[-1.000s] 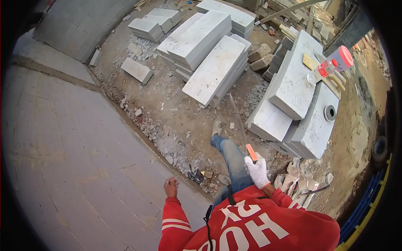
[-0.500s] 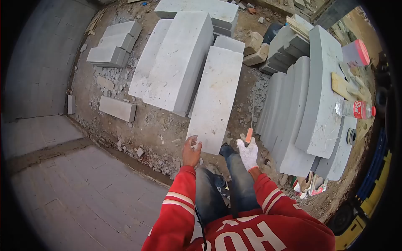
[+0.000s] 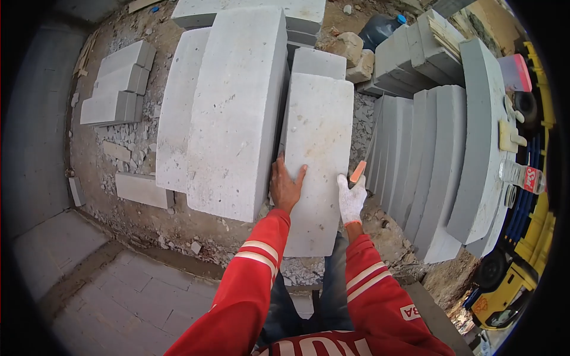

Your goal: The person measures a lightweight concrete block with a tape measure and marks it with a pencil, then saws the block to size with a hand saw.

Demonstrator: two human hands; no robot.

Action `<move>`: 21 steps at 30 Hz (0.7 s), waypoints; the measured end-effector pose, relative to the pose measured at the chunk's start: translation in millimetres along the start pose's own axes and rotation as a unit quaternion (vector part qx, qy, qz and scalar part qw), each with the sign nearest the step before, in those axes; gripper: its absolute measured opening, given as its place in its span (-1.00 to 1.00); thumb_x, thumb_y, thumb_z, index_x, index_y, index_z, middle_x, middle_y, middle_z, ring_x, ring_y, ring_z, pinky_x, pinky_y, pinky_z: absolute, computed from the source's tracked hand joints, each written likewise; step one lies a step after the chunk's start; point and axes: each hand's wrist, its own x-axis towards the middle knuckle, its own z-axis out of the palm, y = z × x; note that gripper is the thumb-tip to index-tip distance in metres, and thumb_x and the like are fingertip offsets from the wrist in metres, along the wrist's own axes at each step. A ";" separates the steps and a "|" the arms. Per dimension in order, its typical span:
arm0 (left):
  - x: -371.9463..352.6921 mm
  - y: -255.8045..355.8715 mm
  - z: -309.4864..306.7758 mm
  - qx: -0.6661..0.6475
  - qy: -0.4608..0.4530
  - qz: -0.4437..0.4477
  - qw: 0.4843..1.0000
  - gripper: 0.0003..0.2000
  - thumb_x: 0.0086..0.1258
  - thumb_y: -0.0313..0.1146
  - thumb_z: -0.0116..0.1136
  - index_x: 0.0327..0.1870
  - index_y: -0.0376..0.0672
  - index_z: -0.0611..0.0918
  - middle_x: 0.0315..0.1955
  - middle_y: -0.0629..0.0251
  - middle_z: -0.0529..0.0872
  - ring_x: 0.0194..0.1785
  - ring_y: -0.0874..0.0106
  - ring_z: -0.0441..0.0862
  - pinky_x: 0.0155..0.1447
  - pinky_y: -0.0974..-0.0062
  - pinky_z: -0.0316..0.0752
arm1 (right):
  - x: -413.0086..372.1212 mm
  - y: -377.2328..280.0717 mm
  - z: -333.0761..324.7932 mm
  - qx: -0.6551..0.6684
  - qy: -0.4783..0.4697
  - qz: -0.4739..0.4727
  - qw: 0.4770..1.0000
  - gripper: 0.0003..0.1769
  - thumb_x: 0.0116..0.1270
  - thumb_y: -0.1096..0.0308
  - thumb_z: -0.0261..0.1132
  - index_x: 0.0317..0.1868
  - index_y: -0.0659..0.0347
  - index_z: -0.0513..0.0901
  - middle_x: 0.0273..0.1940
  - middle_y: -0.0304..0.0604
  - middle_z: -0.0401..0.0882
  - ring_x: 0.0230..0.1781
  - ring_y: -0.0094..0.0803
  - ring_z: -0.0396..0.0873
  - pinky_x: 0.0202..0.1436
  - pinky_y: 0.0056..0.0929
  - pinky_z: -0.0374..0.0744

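A bare left hand (image 3: 286, 188) rests on the left side of a pale block (image 3: 320, 124). At the block's right edge, a gloved right hand (image 3: 352, 200) holds an orange-handled tool (image 3: 358, 172); grey slabs (image 3: 449, 160) stand farther right.

from my end i see a grey block (image 3: 320, 124) flecked brown, an orange handle (image 3: 357, 172), a white, red-edged glove (image 3: 351, 202), red sleeves (image 3: 254, 292) double-striped white, a yellow truck (image 3: 509, 299).
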 end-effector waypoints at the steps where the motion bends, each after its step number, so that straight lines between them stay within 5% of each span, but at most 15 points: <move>1: 4.6 1.2 1.9 0.001 -0.006 -0.001 1.000 -0.27 0.47 -0.01 0.35 0.52 -0.20 0.33 0.28 -0.20 0.57 0.30 -0.19 0.58 0.34 -0.04 0.52 | 3.1 -5.1 5.7 -0.002 0.002 0.006 1.000 -0.27 0.33 0.08 0.52 0.33 0.42 0.54 0.11 0.18 0.73 0.15 0.06 0.70 0.22 -0.17 0.60; 7: 2.3 2.2 3.1 0.028 0.015 0.015 0.999 -0.33 0.53 -0.02 0.29 0.49 -0.25 0.37 0.21 -0.17 0.66 0.25 -0.16 0.64 0.32 0.02 0.54 | 9.3 -1.5 2.3 0.044 -0.062 0.026 0.997 -0.37 0.29 0.06 0.56 0.11 0.42 0.58 -0.12 0.13 0.71 -0.16 -0.02 0.65 0.02 -0.19 0.60; 11: 1.6 1.5 0.5 -0.036 0.016 0.005 0.999 -0.31 0.54 -0.03 0.28 0.55 -0.20 0.35 0.25 -0.20 0.66 0.29 -0.15 0.63 0.35 0.01 0.52 | 12.1 19.2 12.4 0.058 -0.030 -0.030 0.997 -0.38 0.22 0.08 0.60 0.05 0.38 0.58 -0.27 0.01 0.65 -0.27 -0.11 0.59 -0.08 -0.24 0.59; 21: -13.5 9.6 19.7 -0.035 -0.028 -0.012 0.999 -0.24 0.51 -0.03 0.33 0.60 -0.20 0.31 0.29 -0.16 0.66 0.31 -0.07 0.65 0.39 0.08 0.49 | 6.6 9.5 -28.4 0.085 -0.049 0.042 0.994 -0.49 0.12 0.20 0.63 -0.12 0.29 0.56 -0.38 -0.16 0.60 -0.41 -0.29 0.55 -0.24 -0.27 0.57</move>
